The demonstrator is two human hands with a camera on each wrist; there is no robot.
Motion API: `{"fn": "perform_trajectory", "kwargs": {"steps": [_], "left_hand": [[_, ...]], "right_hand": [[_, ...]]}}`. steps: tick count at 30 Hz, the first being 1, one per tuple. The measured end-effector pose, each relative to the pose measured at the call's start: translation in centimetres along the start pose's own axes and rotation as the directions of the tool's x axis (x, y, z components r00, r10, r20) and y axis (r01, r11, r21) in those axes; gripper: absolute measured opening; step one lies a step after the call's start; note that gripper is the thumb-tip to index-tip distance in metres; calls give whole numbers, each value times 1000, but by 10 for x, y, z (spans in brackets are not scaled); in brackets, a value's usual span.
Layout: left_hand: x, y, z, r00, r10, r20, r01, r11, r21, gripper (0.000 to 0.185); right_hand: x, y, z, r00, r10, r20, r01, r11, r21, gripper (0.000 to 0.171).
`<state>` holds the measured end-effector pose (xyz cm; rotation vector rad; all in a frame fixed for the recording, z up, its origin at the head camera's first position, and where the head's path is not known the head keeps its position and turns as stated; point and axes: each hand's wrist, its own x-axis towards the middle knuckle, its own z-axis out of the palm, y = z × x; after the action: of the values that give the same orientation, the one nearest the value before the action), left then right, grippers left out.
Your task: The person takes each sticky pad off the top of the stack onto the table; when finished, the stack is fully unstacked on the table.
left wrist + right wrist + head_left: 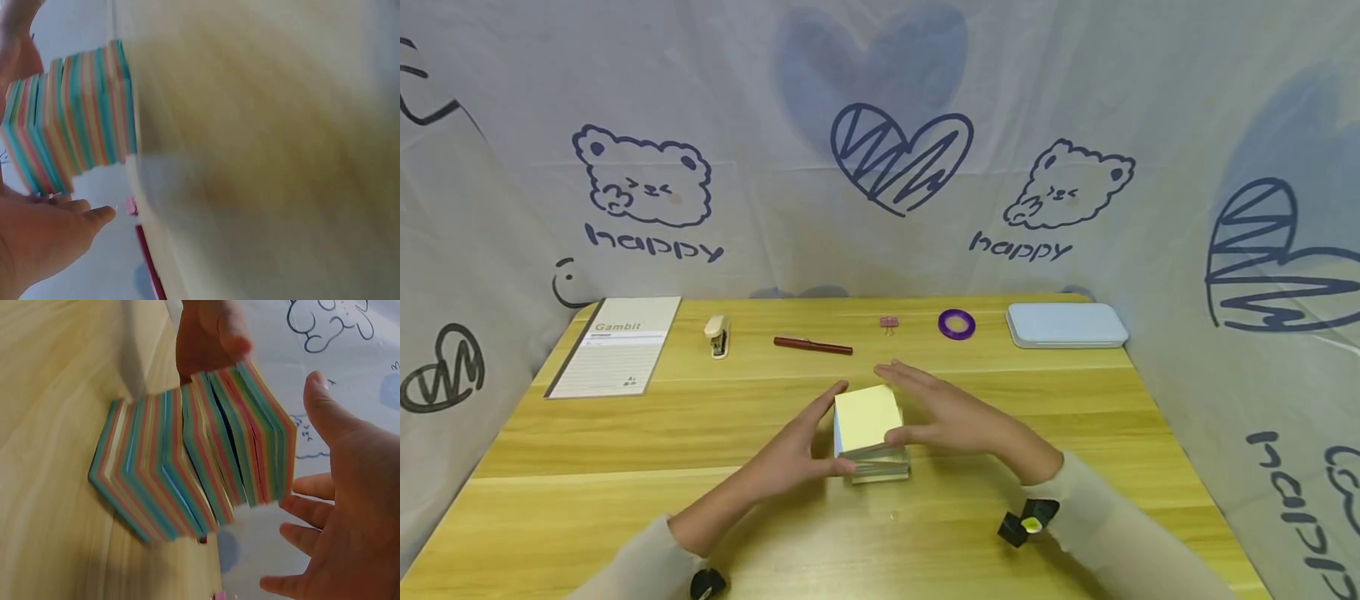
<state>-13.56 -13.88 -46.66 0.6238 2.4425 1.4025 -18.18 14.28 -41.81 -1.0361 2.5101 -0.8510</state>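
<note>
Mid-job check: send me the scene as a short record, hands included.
work: unevenly aligned stack of note pads, yellow sheet on top
left hand: at the stack's left side, thumb toward the front
right hand: at its right side, thumb near the top
back row, left to right: notebook, stapler, dark red pen, pink clip, purple ring, pale blue case
surface: wood-grain table

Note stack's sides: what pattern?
Striped: the note stack shows thin layers of blue-green, pink and pale yellow. Clearest in the right wrist view.
</note>
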Motion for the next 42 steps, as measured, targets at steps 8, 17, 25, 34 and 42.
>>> {"fn": "perform_trajectory", "kwargs": {"steps": [8, 17, 25, 34, 42], "left_hand": [[8, 0, 13, 996, 20, -90, -32, 991, -133, 99], [11, 3, 14, 994, -28, -107, 10, 987, -163, 86], [11, 3, 12, 995, -35, -90, 20, 987, -157, 87], [12, 4, 12, 996, -37, -85, 24, 989, -143, 87], [14, 4, 12, 996, -46, -82, 34, 988, -150, 85]], "right_hand": [[13, -9, 11, 999, -49, -4, 49, 999, -1, 97], [15, -10, 16, 999, -38, -23, 39, 999, 27, 95], [13, -12, 9, 998, -65, -28, 64, 998, -19, 90], [6, 1, -13, 998, -28, -54, 28, 1000, 8, 88], [9, 39, -28, 992, 30, -126, -28, 1000, 14, 86]]}}
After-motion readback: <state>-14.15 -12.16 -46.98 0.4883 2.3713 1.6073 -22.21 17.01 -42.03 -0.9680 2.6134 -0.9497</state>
